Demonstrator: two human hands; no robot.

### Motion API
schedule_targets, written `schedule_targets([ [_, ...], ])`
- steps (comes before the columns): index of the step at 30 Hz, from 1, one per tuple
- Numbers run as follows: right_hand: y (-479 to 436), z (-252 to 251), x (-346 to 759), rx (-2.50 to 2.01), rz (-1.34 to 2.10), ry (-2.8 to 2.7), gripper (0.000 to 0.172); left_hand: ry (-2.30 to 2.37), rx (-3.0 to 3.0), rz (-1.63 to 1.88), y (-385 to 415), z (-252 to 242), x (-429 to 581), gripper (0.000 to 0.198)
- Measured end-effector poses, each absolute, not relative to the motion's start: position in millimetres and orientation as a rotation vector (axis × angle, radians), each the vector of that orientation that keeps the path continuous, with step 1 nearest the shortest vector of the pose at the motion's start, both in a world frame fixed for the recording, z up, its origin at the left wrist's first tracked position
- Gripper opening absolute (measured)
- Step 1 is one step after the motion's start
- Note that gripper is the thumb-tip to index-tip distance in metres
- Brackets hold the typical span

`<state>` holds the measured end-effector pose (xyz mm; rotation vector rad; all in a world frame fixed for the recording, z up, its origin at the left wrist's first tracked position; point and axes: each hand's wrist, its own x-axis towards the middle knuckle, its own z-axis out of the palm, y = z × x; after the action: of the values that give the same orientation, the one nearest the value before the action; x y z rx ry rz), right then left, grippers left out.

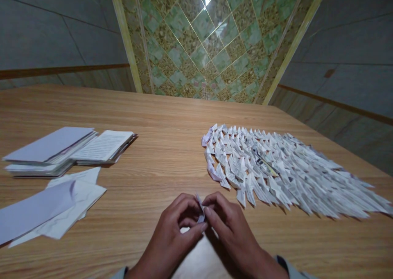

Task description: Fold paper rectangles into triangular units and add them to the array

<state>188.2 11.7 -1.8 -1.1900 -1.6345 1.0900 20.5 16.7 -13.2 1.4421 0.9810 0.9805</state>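
Observation:
Between my two hands, near the table's front edge, is a small folded piece of paper [200,214], tilted and partly covered by my fingers. My left hand [181,221] pinches it from the left, thumb in front and fingers curled behind. From the right, my right hand [227,217] holds its other side between thumb and fingers. Just beyond and to the right, many folded paper boats [276,168] stand packed in rows, mostly white with print, a few pale purple at the near-left end.
A wooden table [159,148] spans the view. At left are a stack of paper sheets with a lilac top [50,144], a stack of printed pages [104,146] and loose sheets [61,213]. Tiled walls [208,46] stand beyond the far edge.

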Motion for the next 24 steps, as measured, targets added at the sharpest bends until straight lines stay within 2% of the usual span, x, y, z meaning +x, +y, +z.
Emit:
schedule_targets([
  [14, 11.4, -3.3, 189.0, -1.149, 1.168, -1.534, 0.015, 0.839, 1.167, 1.025, 19.1, -22.9, 18.8, 0.012],
  [24, 10.0, -4.1, 189.4, -1.150, 1.168, -1.557, 0.016, 0.866, 1.181, 1.029, 20.7, -20.3, 18.8, 0.013],
])
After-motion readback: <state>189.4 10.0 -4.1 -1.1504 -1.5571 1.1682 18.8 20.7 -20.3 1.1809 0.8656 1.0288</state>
